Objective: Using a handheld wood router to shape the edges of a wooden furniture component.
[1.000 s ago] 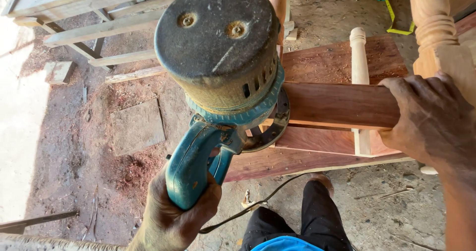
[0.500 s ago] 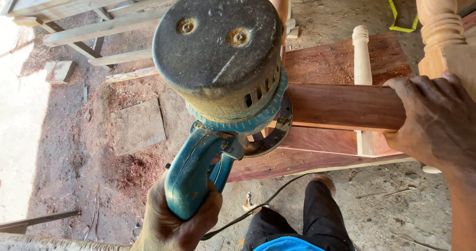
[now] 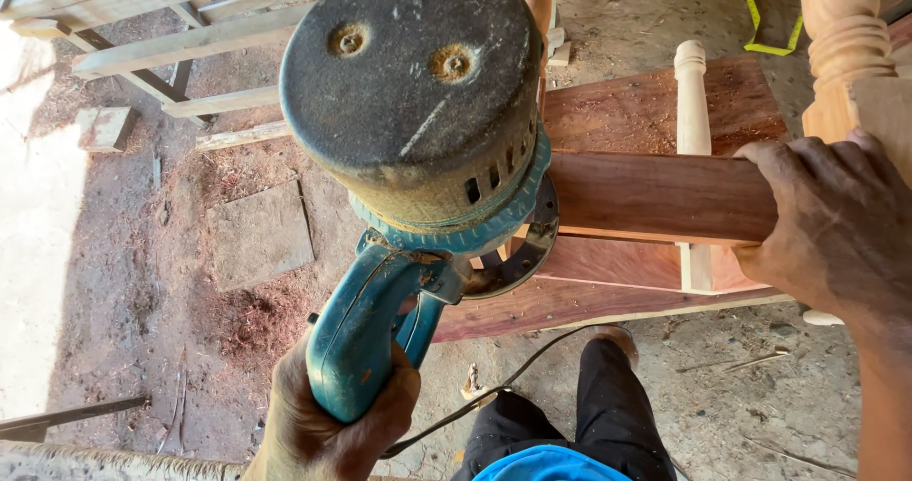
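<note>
The left hand (image 3: 332,424) has its grip closed around the teal handle of one power router (image 3: 418,149), whose base sits on the end of one reddish wooden rail (image 3: 655,196). The right hand (image 3: 836,225) clamps that rail (fingers wrapped over its top edge). Keep the base flat and the rail steady; one pale turned spindle (image 3: 692,111) lies behind.

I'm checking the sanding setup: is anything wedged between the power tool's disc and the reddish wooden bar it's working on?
Nothing visible does. The left hand grips the teal sander by its handle, and its disc meets the end of the reddish wooden bar, which the right hand holds. The motor housing hides the exact contact point.
</note>
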